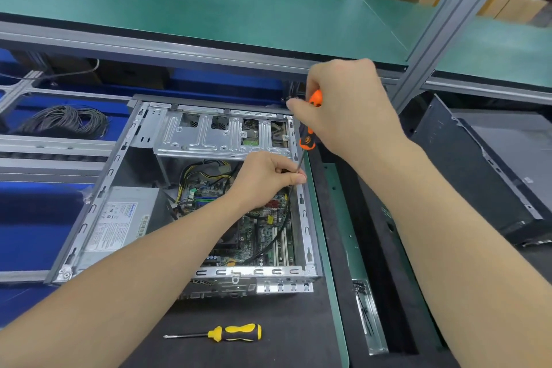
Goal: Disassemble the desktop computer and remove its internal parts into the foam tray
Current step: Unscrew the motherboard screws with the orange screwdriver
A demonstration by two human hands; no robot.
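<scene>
The open desktop case (116, 170) lies on its side in the middle of the bench. Inside it I see the motherboard (260, 233), a grey power supply (119, 218) at the left and a silver drive cage (209, 134) at the back. My right hand (343, 110) grips the handle of an orange and black screwdriver (309, 140) above the case's right rim. My left hand (268, 179) pinches the screwdriver's shaft low down, over the motherboard. The tip is hidden behind my left hand. The black foam tray (334, 218) runs along the right of the case.
A yellow and black screwdriver (236, 333) lies on the dark mat in front of the case. A metal bracket (369, 317) sits in a tray slot. The dark side panel (493, 170) lies at far right. A cable coil (65, 121) rests at back left. A green shelf hangs overhead.
</scene>
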